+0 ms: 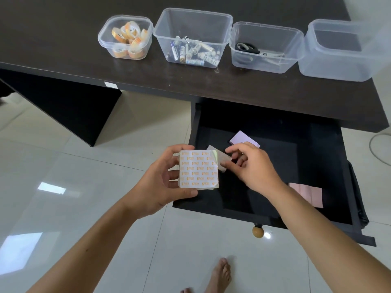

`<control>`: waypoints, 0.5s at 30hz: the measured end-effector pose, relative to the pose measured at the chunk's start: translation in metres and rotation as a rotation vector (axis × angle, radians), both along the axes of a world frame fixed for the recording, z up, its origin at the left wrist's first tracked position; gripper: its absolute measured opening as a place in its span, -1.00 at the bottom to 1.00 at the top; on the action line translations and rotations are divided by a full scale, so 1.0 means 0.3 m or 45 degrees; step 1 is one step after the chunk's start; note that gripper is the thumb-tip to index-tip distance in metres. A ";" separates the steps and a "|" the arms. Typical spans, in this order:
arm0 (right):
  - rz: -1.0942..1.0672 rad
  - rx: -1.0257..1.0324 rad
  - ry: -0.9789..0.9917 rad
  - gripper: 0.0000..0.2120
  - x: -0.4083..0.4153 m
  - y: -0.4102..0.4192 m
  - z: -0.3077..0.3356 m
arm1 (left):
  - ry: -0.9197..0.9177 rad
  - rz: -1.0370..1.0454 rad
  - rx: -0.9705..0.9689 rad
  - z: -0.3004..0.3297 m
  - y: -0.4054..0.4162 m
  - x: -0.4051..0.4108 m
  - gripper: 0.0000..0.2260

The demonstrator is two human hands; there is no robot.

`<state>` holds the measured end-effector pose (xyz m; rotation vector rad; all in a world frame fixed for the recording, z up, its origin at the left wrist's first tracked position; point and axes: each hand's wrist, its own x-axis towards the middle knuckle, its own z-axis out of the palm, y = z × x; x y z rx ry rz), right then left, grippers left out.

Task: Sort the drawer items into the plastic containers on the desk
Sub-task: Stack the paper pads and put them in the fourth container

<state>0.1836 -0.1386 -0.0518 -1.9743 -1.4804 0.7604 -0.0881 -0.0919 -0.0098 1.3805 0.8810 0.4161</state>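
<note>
Left hand (160, 182) has its grip curled round a sticky-note pad (197, 169) above the open drawer (275, 166); right hand (249, 166) pinches a second pad (221, 162); stacking them loosely risks one slipping to the floor.

A dark wooden desk (63, 51) fills the upper part of the view. On its front edge, toward the left, sits a small white label (110, 85). Below the desk spreads a glossy pale tiled floor (63, 166) with bright window reflections. A bare foot (220, 275) rests on the tiles in front of the desk. Right of the desk, a pale cable (375, 148) curves across the floor.
</note>
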 end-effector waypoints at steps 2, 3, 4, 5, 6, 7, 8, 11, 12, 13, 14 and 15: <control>0.036 -0.127 -0.133 -0.52 0.004 0.020 -0.031 | 0.013 -0.010 0.002 -0.004 0.001 -0.007 -0.24; 0.045 -0.179 -0.175 -0.46 0.003 0.028 -0.039 | 0.012 -0.009 -0.003 -0.006 0.003 -0.010 -0.24; 0.048 -0.216 -0.203 -0.43 0.000 0.033 -0.045 | 0.011 -0.008 -0.007 -0.007 0.004 -0.012 -0.24; 0.051 -0.243 -0.220 -0.43 -0.001 0.037 -0.052 | 0.011 -0.008 -0.006 -0.008 0.005 -0.012 -0.24; 0.057 -0.256 -0.229 -0.44 -0.002 0.039 -0.056 | 0.012 -0.008 -0.004 -0.009 0.005 -0.011 -0.24; 0.061 -0.258 -0.227 -0.47 -0.003 0.042 -0.060 | 0.015 -0.008 -0.004 -0.010 0.005 -0.009 -0.24; 0.060 -0.252 -0.215 -0.51 -0.004 0.043 -0.062 | 0.019 -0.009 -0.004 -0.011 0.004 -0.008 -0.23; 0.012 -0.222 -0.098 -0.59 0.004 0.034 -0.056 | 0.035 -0.026 -0.001 -0.015 0.008 -0.006 -0.23; -0.004 -0.208 -0.037 -0.61 0.009 0.027 -0.054 | 0.039 -0.035 -0.001 -0.015 0.010 -0.006 -0.23; -0.018 -0.197 0.013 -0.64 0.015 0.021 -0.053 | 0.042 -0.042 -0.002 -0.014 0.013 -0.005 -0.23; -0.035 -0.193 0.049 -0.68 0.023 0.015 -0.050 | 0.043 -0.048 -0.005 -0.012 0.014 -0.005 -0.23; -0.063 -0.193 0.096 -0.71 0.030 0.011 -0.039 | 0.041 -0.049 -0.010 -0.010 0.016 -0.004 -0.23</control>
